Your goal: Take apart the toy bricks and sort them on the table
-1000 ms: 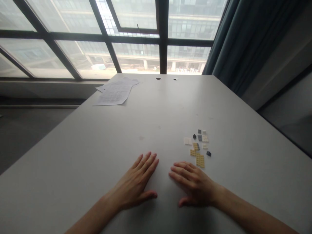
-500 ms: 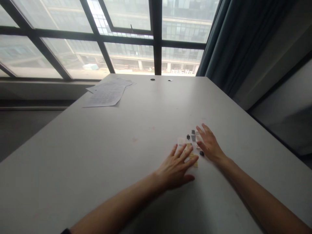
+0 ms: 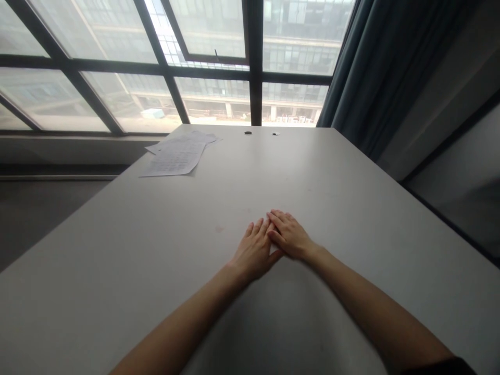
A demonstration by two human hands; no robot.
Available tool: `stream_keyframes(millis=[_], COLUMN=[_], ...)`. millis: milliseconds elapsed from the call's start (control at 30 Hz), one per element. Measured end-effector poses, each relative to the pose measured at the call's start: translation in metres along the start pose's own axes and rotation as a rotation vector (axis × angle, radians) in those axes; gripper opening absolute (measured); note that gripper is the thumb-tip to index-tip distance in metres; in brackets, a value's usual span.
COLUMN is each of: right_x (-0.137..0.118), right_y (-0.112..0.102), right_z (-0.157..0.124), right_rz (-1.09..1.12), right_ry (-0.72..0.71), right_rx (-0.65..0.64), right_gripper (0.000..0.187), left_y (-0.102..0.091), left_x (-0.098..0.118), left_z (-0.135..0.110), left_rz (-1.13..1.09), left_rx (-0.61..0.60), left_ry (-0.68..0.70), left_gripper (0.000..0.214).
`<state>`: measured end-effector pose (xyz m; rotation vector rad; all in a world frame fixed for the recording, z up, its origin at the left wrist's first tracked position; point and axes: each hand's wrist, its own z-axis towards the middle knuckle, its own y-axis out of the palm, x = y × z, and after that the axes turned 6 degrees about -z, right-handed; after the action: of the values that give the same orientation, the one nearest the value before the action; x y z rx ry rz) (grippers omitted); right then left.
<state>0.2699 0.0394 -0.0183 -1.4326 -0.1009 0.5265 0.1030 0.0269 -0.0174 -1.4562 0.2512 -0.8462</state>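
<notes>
Hands lie flat, palms down, side by side on the grey surface (image 3: 351, 172), the left hand (image 3: 255, 251) and right hand (image 3: 289, 237) touching along their inner edges with both forearms stretched forward. Fingers (image 3: 255, 229) are straight and close together, pointing away toward the window (image 3: 211, 31), gripping nothing visible; anything beneath them is hidden. Sheets of paper (image 3: 177, 154) lie well apart at the far left corner.
</notes>
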Motion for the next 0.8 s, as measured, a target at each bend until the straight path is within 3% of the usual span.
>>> stream_keyframes(millis=[267,433,533,633,733,800], right_x=[-0.088,-0.118,-0.105,-0.072,-0.036,-0.019], right_y=[0.022,0.020,0.006,-0.005,-0.002,0.005], right_z=[0.065,0.073,0.046,-0.003,-0.057,-0.082], right_rz=[0.168,0.205,0.118,-0.026,-0.181,-0.244], right_ry=[-0.263,-0.360,-0.302,-0.174,0.029,0.119], right_rx=[-0.003,-0.062,-0.005,0.081,0.131,0.098], right_gripper=[0.063,0.073,0.074,0.077,0.081,0.083], left_y=[-0.029,-0.044,-0.050,-0.056,-0.059,-0.061], left_x=[-0.077,-0.112,-0.125,-0.132,-0.132,-0.128], left_z=[-0.064,-0.099,-0.108,-0.108,-0.100,-0.094], left_rz=[0.134,0.205,0.222,0.217,0.198,0.177], left_rx=[0.143,0.144,0.135,0.114,0.093,0.058], left_ry=[-0.258,-0.305,-0.316,-0.300,-0.237,-0.153], left_gripper=[0.087,0.083,0.089,0.092,0.090,0.086])
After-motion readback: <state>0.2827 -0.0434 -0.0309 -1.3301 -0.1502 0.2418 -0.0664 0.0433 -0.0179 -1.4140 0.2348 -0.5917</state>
